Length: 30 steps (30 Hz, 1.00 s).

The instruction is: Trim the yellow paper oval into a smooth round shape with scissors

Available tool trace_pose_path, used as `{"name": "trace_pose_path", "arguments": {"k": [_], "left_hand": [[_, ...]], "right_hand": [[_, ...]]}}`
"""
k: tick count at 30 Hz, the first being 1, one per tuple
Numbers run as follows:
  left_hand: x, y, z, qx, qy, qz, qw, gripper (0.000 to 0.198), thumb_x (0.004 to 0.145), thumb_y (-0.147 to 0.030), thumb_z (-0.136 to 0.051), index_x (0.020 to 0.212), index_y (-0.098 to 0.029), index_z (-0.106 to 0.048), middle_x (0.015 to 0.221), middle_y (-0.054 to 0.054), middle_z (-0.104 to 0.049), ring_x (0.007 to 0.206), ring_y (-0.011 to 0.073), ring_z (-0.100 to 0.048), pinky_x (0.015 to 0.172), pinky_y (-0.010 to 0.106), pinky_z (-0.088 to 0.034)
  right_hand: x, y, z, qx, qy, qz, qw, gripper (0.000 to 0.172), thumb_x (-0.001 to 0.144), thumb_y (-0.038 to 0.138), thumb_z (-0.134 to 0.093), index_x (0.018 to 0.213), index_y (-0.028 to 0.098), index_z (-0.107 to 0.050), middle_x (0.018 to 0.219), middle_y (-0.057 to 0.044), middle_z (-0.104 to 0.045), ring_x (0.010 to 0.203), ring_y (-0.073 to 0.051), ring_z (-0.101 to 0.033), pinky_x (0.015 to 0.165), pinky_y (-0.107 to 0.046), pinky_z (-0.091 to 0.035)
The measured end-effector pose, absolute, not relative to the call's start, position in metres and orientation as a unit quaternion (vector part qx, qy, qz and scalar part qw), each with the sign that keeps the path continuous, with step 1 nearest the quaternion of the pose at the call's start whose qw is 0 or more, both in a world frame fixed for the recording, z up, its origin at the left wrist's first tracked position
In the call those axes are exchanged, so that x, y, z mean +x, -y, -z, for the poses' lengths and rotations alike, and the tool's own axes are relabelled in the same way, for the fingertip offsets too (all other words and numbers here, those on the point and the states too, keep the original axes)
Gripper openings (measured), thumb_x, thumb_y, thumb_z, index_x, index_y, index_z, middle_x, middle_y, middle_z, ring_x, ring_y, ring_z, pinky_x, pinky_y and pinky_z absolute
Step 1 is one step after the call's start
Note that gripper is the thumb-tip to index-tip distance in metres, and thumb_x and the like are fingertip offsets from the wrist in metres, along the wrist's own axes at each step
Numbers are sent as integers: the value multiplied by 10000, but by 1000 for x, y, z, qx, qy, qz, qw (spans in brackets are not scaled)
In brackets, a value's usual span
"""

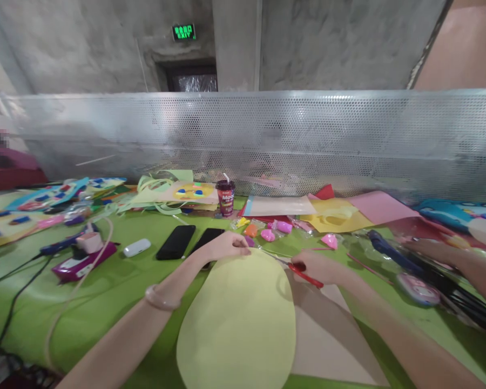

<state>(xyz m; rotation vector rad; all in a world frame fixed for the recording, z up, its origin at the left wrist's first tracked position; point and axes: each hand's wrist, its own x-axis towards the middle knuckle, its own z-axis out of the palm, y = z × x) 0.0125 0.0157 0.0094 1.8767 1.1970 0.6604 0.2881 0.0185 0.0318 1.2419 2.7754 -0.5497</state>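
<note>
A large rounded sheet of pale yellow-green paper (237,324) lies in front of me. My left hand (230,246) pinches its top edge, with a bracelet (162,299) on that wrist. My right hand (314,266) is closed round red-handled scissors (308,275). Their blades point left at the upper right edge of the paper, where a thin strip shows along the rim. A pale pinkish sheet (328,335) lies partly under the yellow-green paper, shaded by my right arm.
Black phones (176,242), a white case (136,247) and a purple power strip (85,262) with cables are at left. Wrapped clay packets (268,234) and a drink cup (225,197) stand beyond. Another person's arm (449,254) reaches in at right, near black cords (461,297).
</note>
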Motion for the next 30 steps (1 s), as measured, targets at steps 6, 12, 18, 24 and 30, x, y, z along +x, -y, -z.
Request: {"name": "trace_pose_path", "arguments": {"k": [6,12,18,24,30], "left_hand": [[14,-13,-13,763,-474,-238,369,318,696,-455,-587,769,-149,-634,741,41,-641,670,160,-567,587,230,-405],[16,-12,-15,762,-477,-238,368,322,700,-463,-577,766,-153,-632,735,35,-638,659,153,-565,587,226,-407],[10,-14,-17,761,-487,-236,357,339,678,-475,-596,769,-153,-646,766,49,-647,717,177,-582,619,234,-412],[15,-9,-22,768,-479,-229,358,300,693,-436,-590,763,-150,-646,759,46,-643,698,165,-575,617,232,-410],[10,-12,-20,753,-484,-236,378,328,670,-462,-608,770,-152,-649,765,49,-648,689,166,-575,623,237,-410]], "right_hand": [[288,-17,-34,372,-915,153,20,199,697,169,-477,559,176,-332,551,27,-398,518,-95,-358,486,-227,-254],[287,-16,-34,387,-910,144,26,180,690,163,-452,555,174,-334,562,15,-429,517,-99,-374,482,-233,-251],[288,-16,-36,396,-903,164,31,184,693,166,-451,558,174,-327,535,18,-421,469,-87,-346,468,-235,-239],[287,-19,-31,372,-914,159,25,170,706,196,-452,570,174,-352,555,17,-450,494,-95,-363,479,-227,-249],[288,-18,-32,391,-909,146,20,205,715,175,-458,559,168,-324,563,3,-438,523,-101,-369,492,-233,-249]]}}
